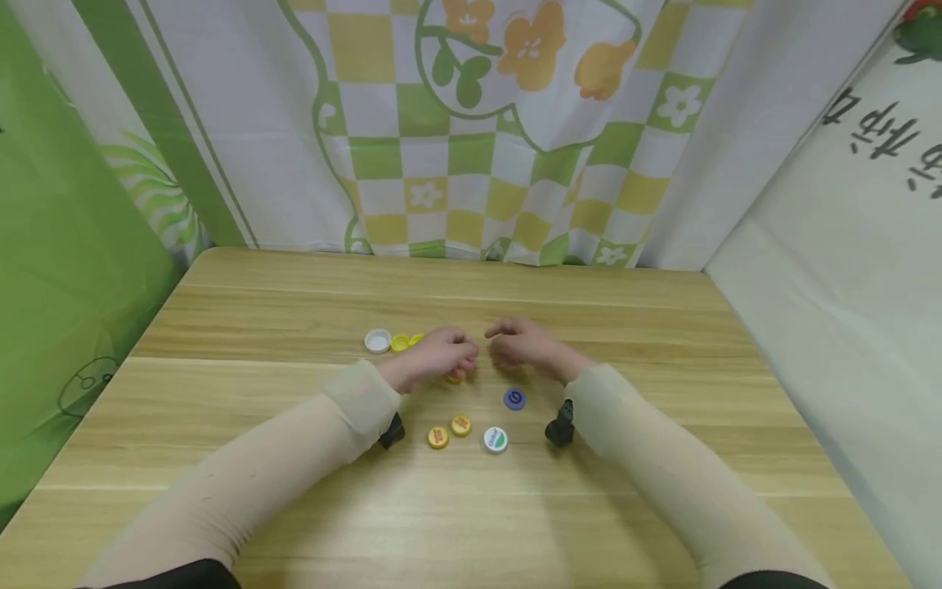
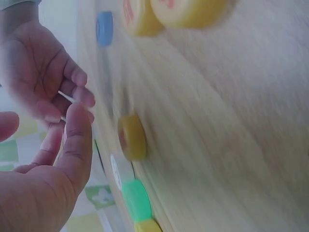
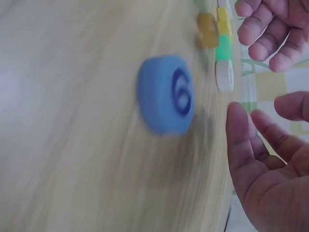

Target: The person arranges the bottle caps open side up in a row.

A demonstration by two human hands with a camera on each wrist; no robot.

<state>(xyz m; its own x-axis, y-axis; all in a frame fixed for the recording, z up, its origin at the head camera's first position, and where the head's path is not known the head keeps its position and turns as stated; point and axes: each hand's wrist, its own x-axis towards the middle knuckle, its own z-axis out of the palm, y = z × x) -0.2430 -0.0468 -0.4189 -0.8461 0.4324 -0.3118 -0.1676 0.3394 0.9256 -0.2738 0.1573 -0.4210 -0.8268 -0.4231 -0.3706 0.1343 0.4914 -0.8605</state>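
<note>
Over the middle of the table, my left hand (image 1: 440, 353) hovers with fingers loosely bent. My right hand (image 1: 524, 343) faces it, fingers relaxed and a small gap between the two. I see nothing held in either hand. A yellow bottle cap (image 1: 455, 379) lies under my left hand, partly hidden. Behind the left hand runs a row with a white cap (image 1: 378, 340), yellow caps (image 1: 400, 343), a green cap (image 3: 224, 47) and another white cap (image 3: 224, 76); the hand covers part of it in the head view. A blue cap (image 3: 166, 94) lies below my right hand.
Nearer the front lie two yellow caps (image 1: 437, 438) with red print and a white cap (image 1: 495, 440) with a green mark. The wooden table (image 1: 625, 523) meets a checked curtain (image 1: 471, 155) at the back. Dark wrist cameras (image 1: 561, 425) hang below both wrists.
</note>
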